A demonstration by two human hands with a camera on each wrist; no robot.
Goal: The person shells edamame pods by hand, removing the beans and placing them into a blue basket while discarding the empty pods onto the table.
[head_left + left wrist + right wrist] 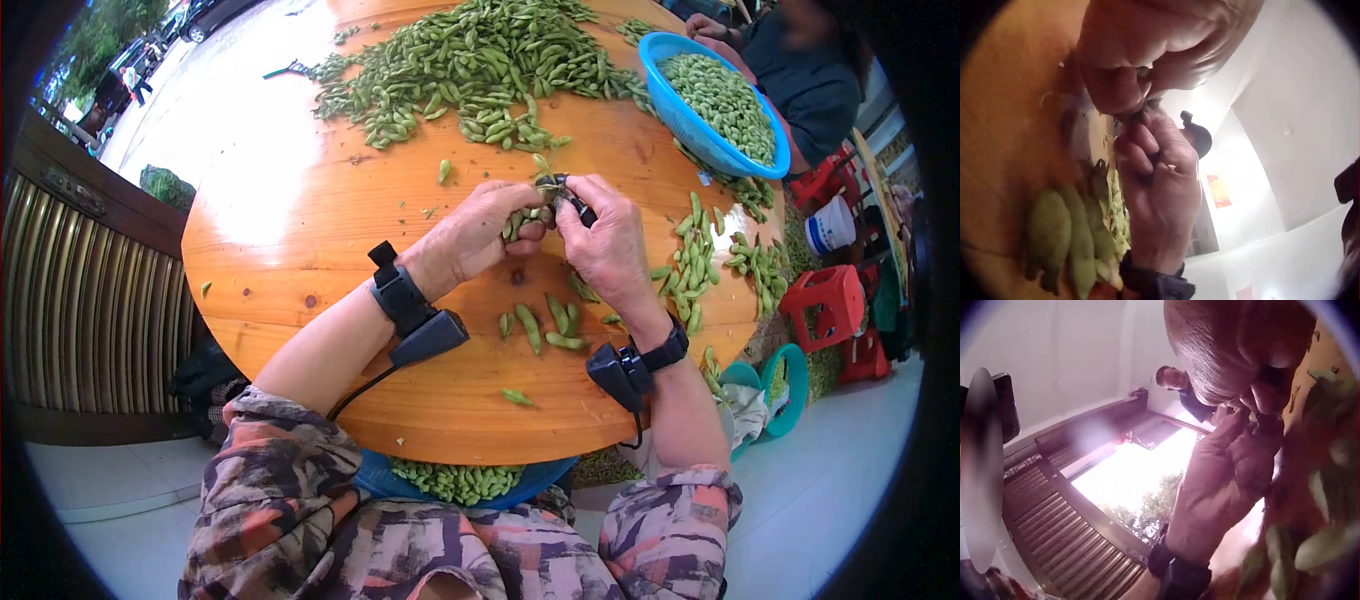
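Note:
Over the middle of the round wooden table (330, 240), both hands meet in the head view. My left hand (478, 232) grips several green soybean pods (514, 224) against its palm, its thumb and fingertips close to the right hand's. My right hand (606, 240) holds a small black tool (580, 209), mostly hidden by its fingers. A pod (541, 163) pokes out just beyond the fingertips. In the left wrist view, the right hand (1166, 181) meets the left hand (1160, 44) at the fingertips. Loose pods (528, 328) lie on the wood below the hands.
A large heap of pods (490, 60) covers the table's far side. A blue basket (700, 135) full of pods stands far right, with another person (815, 90) behind it. More pods (692, 255) lie at the right. A blue basin (540, 482) sits below the near edge.

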